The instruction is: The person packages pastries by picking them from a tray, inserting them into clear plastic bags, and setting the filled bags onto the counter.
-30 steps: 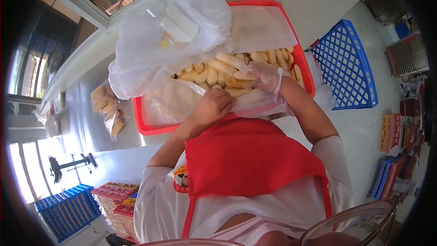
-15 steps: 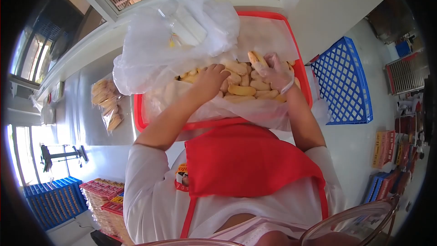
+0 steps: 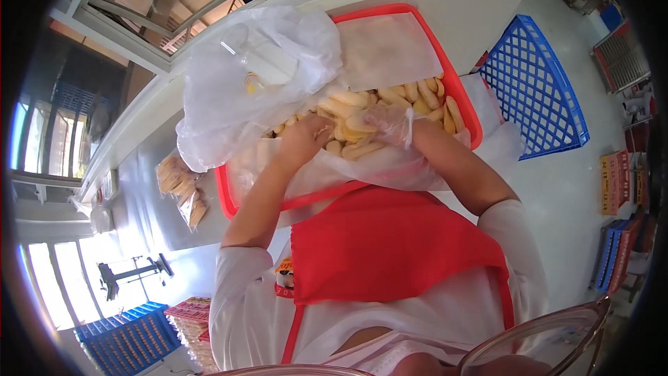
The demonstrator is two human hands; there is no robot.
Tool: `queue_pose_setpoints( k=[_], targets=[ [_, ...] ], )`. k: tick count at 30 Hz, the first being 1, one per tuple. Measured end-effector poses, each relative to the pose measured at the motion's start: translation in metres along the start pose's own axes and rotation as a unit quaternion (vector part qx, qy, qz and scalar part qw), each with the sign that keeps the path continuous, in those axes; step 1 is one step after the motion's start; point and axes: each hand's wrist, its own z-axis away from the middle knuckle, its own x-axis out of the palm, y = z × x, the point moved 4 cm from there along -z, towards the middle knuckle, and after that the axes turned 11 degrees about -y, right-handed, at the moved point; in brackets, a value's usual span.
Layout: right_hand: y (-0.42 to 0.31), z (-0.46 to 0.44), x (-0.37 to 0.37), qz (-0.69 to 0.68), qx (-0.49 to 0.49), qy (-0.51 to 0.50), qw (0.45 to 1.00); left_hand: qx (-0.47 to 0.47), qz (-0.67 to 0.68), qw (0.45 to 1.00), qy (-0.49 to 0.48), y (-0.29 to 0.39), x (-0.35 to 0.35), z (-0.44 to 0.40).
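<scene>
A red tray point(image 3: 469, 115) lined with white paper holds a heap of ladyfinger biscuits point(image 3: 353, 127), pale and oblong. My right hand point(image 3: 395, 124), in a clear plastic glove, is closed around ladyfingers at the middle of the heap. To its left, my bare left hand point(image 3: 306, 135) has its fingers curled in at the heap's edge; what they hold, if anything, is hidden. Behind my left hand, a large translucent plastic bag point(image 3: 261, 76) covers the tray's far left part. On it rests a clear plastic container point(image 3: 257, 56).
Bagged biscuits point(image 3: 182, 188) lie on the metal table point(image 3: 149, 202) at left. To the right stands a blue plastic crate point(image 3: 539, 94). Stacked blue crates point(image 3: 129, 340) are at lower left. A window point(image 3: 174, 0) and wall border the far side.
My right hand has moved left and down toward the left hand; the ladyfinger it held upright no longer shows that way. My left hand's fingers have curled in. The view has turned.
</scene>
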Motion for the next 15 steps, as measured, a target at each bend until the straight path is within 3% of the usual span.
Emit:
queue_pose_setpoints(
  k=[2,5,8,11,15],
  targets=[
    [-0.013,0.006,-0.015,-0.051,0.014,-0.036,0.998,0.022,-0.077,0.991,0.104,-0.006,-0.020,-0.002],
    [0.006,0.001,0.001,-0.140,0.049,-0.012,0.989,0.057,-0.237,0.942,0.229,-0.024,-0.058,-0.014],
    [0.009,0.003,0.002,-0.134,0.065,-0.012,0.989,0.035,-0.391,0.889,0.236,-0.030,-0.085,-0.028],
    [-0.011,0.013,-0.015,-0.093,0.115,-0.056,0.987,-0.108,-0.501,0.857,0.053,-0.045,-0.090,-0.047],
    [-0.010,0.011,-0.010,-0.126,0.074,-0.054,0.988,-0.116,-0.545,0.830,-0.009,-0.045,-0.091,-0.065]
  ],
)
